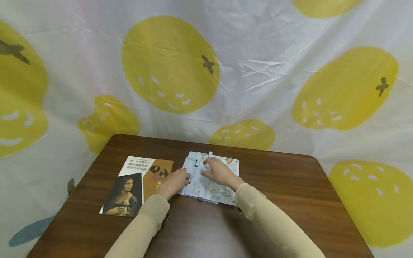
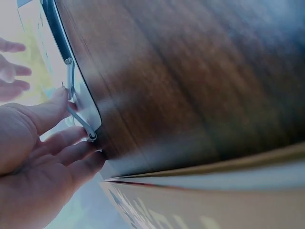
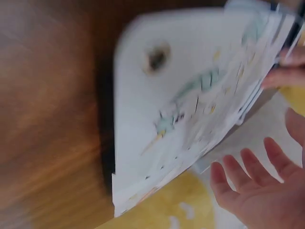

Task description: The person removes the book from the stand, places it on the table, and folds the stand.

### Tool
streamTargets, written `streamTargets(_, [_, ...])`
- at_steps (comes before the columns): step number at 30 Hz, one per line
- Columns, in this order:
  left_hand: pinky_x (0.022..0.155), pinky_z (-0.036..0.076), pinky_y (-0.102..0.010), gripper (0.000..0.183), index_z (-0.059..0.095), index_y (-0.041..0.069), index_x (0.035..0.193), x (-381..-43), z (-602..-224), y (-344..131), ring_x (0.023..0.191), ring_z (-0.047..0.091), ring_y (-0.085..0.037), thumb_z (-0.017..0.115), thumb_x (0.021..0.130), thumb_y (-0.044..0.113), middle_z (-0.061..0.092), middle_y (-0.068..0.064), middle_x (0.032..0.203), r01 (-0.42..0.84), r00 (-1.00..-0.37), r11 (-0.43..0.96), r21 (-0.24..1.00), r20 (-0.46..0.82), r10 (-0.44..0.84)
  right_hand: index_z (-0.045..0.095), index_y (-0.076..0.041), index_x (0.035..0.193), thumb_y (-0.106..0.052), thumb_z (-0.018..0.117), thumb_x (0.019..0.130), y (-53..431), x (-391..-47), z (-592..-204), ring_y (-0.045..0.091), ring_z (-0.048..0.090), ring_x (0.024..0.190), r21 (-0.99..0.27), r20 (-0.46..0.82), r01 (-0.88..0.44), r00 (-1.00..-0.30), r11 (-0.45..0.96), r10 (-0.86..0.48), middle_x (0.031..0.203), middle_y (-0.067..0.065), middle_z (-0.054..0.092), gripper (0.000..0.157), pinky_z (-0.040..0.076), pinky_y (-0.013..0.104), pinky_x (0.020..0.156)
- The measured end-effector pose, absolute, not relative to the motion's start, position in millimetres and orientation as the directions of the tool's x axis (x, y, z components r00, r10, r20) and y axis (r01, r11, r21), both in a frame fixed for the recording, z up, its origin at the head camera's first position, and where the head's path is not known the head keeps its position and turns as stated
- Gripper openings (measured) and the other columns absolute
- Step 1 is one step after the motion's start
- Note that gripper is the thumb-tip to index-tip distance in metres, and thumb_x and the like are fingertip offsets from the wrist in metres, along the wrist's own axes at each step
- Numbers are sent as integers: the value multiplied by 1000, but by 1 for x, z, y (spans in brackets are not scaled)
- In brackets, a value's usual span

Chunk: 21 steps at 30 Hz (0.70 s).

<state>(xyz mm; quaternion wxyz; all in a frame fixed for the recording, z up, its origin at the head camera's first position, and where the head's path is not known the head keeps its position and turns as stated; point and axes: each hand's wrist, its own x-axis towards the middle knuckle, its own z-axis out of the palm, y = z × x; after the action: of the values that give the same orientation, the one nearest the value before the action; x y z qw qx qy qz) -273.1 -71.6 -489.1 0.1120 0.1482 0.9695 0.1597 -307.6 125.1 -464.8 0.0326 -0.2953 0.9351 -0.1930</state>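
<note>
A flat white board [image 1: 222, 193] with unicorn and rainbow drawings lies on the table; clips sit along its left part. My left hand [image 1: 174, 182] is at that left edge. In the left wrist view its thumb and fingers pinch the wire handles of a binder clip [image 2: 82, 123]. My right hand [image 1: 221, 172] hovers over the board's upper middle, fingers spread and slightly bent, holding nothing. The right wrist view shows the same hand [image 3: 267, 188] apart from the board [image 3: 136, 107], whose near corner has a dark round stud.
An art book [image 1: 132, 190] with a portrait painting on its cover lies left of the board, close to my left forearm. The brown wooden table [image 1: 274, 215] ends at a hanging white curtain [image 1: 258, 79] printed with yellow fruit.
</note>
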Motion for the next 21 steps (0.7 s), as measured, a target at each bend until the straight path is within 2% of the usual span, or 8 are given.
streamTargets(3, [105, 38, -51, 35, 61, 3, 131, -273, -490, -72, 131, 43, -41, 56, 101, 19, 45, -25, 143, 274, -929, 902, 334, -152, 338, 61, -6, 106, -30, 67, 94, 125, -289, -465, 23, 60, 91, -367, 104, -578, -804, 729, -585, 103, 8, 62, 28, 50, 39, 79])
streamTargets(7, [102, 41, -51, 32, 64, 2, 127, -273, -489, -72, 127, 47, -42, 58, 99, 17, 50, -26, 139, 307, -924, 897, 317, -128, 361, 58, -11, 95, -39, 68, 92, 125, -264, -471, 16, 55, 74, -285, 169, -643, -764, 711, -623, 91, 3, 58, 30, 48, 35, 63])
streamTargets(12, [104, 39, -50, 34, 63, 1, 129, -271, -488, -72, 129, 45, -42, 58, 99, 17, 48, -26, 140, 293, -924, 898, 328, -145, 354, 56, -15, 91, -42, 74, 85, 127, -242, -480, 17, 57, 75, -162, 223, -706, -707, 689, -672, 93, -1, 58, 33, 48, 35, 61])
streamTargets(21, [102, 41, -51, 33, 63, 2, 128, -272, -489, -72, 127, 48, -42, 58, 99, 17, 49, -26, 139, 303, -924, 900, 314, -135, 358, 53, -17, 84, -40, 79, 81, 129, -230, -490, 17, 58, 82, -68, 220, -704, -701, 706, -678, 90, -4, 56, 35, 46, 34, 63])
